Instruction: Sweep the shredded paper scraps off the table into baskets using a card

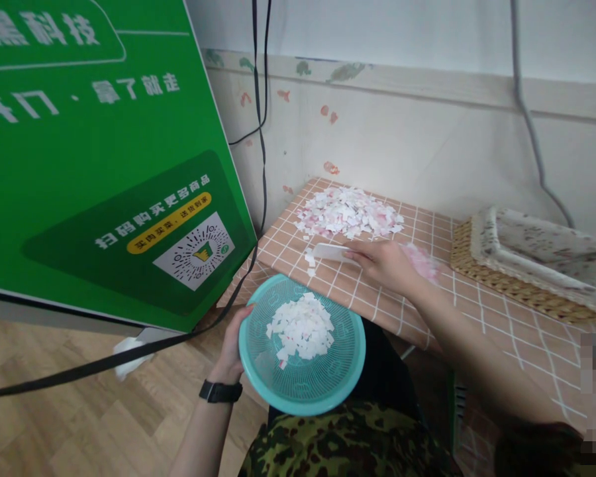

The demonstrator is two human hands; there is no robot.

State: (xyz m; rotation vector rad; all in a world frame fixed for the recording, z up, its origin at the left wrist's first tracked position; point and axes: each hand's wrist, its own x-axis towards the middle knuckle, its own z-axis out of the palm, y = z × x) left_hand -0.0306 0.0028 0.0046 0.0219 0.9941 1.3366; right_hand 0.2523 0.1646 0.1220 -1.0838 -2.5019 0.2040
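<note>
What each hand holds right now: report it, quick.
Left hand: closed on the side of the teal basket, which holds white scraps.
Right hand: closed on a flat white piece.

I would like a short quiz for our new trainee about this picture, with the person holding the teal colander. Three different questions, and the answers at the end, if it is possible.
1. What does the left hand hold?
A) a wicker basket
B) a teal colander
C) a black cable

2. True or false: the right hand is holding nothing.

3. Fill in the word: the large heap of white and pinkish scraps lies on a checked ____.

Key:
1. B
2. False; it holds a white flat piece.
3. tablecloth
</note>
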